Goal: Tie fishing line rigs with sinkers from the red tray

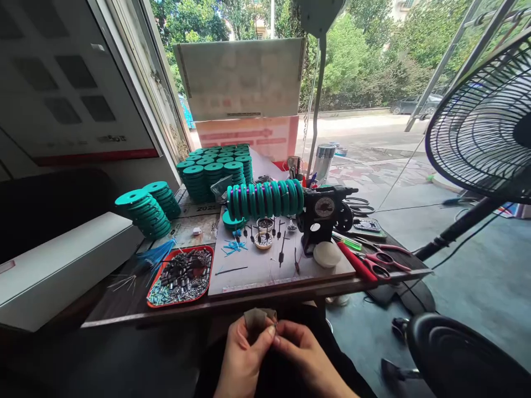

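Low in front of the table edge, my left hand (250,350) and my right hand (299,350) meet at their fingertips over my lap. Both are closed in a pinch, thumbs against fingers, around something too small to make out. A greyish-beige piece of material (256,317), perhaps cloth, covers the fingers of my left hand. Just beyond them, a pale board (249,283) carries dark weighted pieces (281,257), blue strips (234,246) and a small bowl of silvery bits (264,240). Above the board, a row of green spools (265,199) sits on a black winding device (324,213).
To the left lies a red-rimmed tray (148,302) of metal pieces. Stacks of green spools (213,168) stand behind. Red-handled scissors (385,260) and a white round lid (327,255) are at the right. A fan (481,127) and a black stool (464,354) flank the table.
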A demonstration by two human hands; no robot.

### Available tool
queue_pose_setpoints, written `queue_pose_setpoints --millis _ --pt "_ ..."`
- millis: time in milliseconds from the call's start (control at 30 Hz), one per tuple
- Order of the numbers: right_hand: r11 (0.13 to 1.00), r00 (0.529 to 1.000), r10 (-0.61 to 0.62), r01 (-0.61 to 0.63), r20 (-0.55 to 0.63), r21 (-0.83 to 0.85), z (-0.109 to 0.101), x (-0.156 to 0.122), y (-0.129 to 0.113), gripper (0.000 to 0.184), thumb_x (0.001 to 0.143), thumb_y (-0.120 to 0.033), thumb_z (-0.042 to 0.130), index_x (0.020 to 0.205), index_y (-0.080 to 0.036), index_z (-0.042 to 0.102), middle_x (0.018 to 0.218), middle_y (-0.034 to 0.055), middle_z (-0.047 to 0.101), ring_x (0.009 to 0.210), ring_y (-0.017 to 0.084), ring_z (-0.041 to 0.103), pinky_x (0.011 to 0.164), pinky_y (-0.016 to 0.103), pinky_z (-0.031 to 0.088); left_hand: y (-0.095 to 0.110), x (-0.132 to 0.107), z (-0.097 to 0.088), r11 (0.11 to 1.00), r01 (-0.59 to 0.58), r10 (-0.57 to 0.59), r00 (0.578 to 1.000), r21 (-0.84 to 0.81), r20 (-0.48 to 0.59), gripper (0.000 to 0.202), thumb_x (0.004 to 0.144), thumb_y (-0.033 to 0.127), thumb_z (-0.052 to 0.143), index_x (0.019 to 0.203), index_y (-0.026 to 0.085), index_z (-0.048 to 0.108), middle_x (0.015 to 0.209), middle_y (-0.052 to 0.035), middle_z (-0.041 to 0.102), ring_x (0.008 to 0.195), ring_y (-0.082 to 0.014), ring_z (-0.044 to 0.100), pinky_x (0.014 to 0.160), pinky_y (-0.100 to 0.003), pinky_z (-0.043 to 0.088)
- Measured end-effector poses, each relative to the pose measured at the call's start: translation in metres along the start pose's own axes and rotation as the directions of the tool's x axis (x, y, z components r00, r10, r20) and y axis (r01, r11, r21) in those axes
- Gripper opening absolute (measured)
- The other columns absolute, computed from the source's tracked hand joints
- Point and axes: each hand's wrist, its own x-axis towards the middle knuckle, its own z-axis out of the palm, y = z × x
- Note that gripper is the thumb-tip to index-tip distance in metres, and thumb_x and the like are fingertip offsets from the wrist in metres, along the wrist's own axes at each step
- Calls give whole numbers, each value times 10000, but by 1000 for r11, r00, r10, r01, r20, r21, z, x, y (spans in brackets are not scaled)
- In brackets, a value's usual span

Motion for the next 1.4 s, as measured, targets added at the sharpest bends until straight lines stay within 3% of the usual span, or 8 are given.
queue_pose_setpoints --millis 133,233,333,433,700,1067,1200,1400 --pt "989 999 18 -25 44 148 -11 2 0 443 564 -431 768 641 -131 451 649 -30 515 613 32 472 626 158 388 3 2 1 997 75 -75 997 3 13 208 605 331 757 657 160 651 686 -3 642 698 -140 547 694 -215 444" --pt "996 993 90 -90 73 3 -19 5 -11 478 594 -515 701 672 -164 386 569 -49 475 504 39 460 502 160 378 8 4 1 977 212 -209 967 -3 147 202 624 331 725 646 151 636 639 -10 624 642 -138 534 650 -232 425" --pt "985 990 110 -96 89 -143 -27 10 -26 464 613 -535 668 672 -166 392 483 -74 416 384 10 333 386 131 225 13 9 0 950 311 -308 920 28 240 180 632 305 696 623 144 616 614 -4 589 619 -117 493 612 -217 370" --pt "972 995 40 -19 87 -234 -32 12 -38 473 592 -530 693 626 -145 420 469 -87 357 414 -8 251 408 137 171 17 12 0 942 321 -336 916 100 219 176 604 288 694 612 139 601 590 18 544 588 -86 417 567 -199 284" --pt "884 992 -110 124 57 -450 -38 7 -48 394 676 -483 633 615 -133 461 584 -39 421 579 47 348 547 163 282 22 17 4 911 394 -412 879 118 239 202 571 296 694 607 139 572 554 30 483 551 -76 337 530 -212 182" --pt "742 976 -205 202 70 -639 -34 7 -22 433 781 -539 487 639 -133 443 600 -25 423 585 55 371 542 161 321 17 12 5 826 555 -528 823 -98 207 280 469 284 787 618 138 600 532 47 469 484 -32 328 465 -156 169" --pt "478 916 -367 335 162 -812 -39 5 -11 399 899 -424 356 649 -131 461 582 -17 470 545 46 401 505 139 334 14 11 7 797 588 -559 804 -134 201 302 453 287 795 649 142 616 559 35 504 502 -40 389 479 -153 223" --pt "-205 643 -577 483 503 -852 -49 7 5 421 936 -213 239 609 -143 494 544 24 510 525 97 377 532 238 241 16 15 9 884 465 -448 872 -48 196 262 495 296 790 538 142 582 490 56 443 498 -56 321 480 -183 206"
